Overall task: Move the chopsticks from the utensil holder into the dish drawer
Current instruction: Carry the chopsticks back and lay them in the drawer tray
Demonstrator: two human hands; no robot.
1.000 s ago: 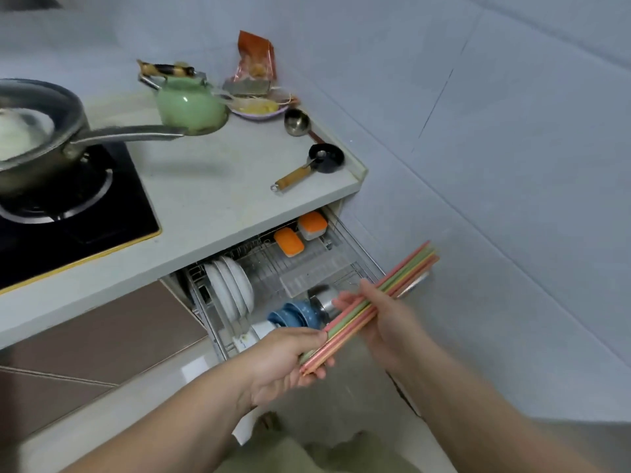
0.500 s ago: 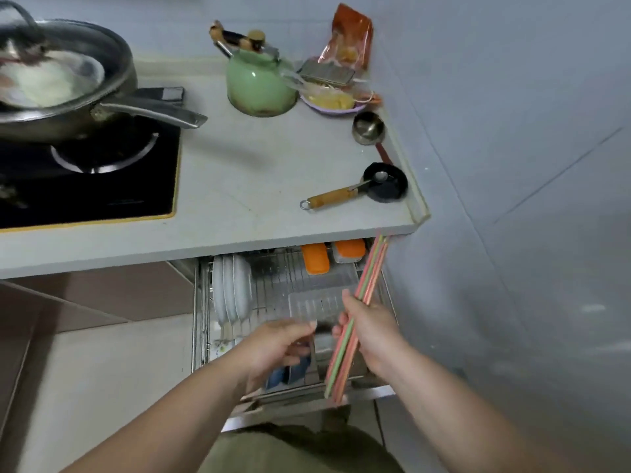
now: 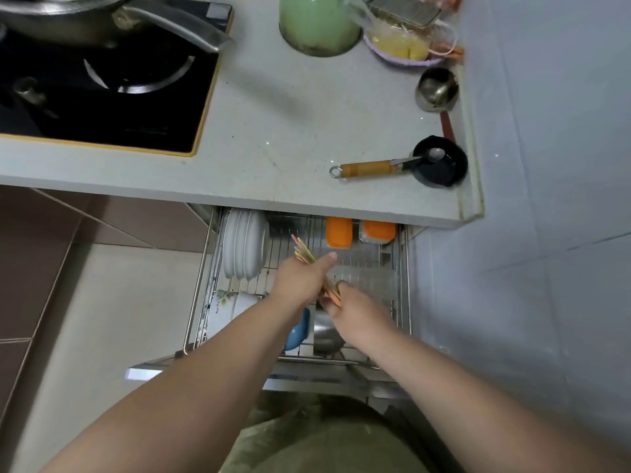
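A bundle of pink, green and orange chopsticks (image 3: pixel 302 250) lies across both my hands, low over the open wire dish drawer (image 3: pixel 201 285) under the counter. My left hand (image 3: pixel 302 278) is closed around the middle of the bundle, with the tips poking out toward the back left. My right hand (image 3: pixel 355 310) grips the near end of the same bundle. Most of the chopsticks' length is hidden by my hands. No utensil holder is in view.
In the drawer stand white plates (image 3: pixel 244 247), two orange-lidded boxes (image 3: pixel 339 232), a blue bowl (image 3: pixel 298 331), a steel bowl (image 3: pixel 326 332) and a flowered mug (image 3: pixel 223 307). On the counter (image 3: pixel 290 131) sit a small black pan (image 3: pixel 438 162), a green kettle (image 3: pixel 319 23) and a hob (image 3: pixel 102 80).
The bundle has swung from pointing up-right to pointing back-left and dropped down into the drawer. My left hand, which had let go, now grips it again. The camera has tilted further down.
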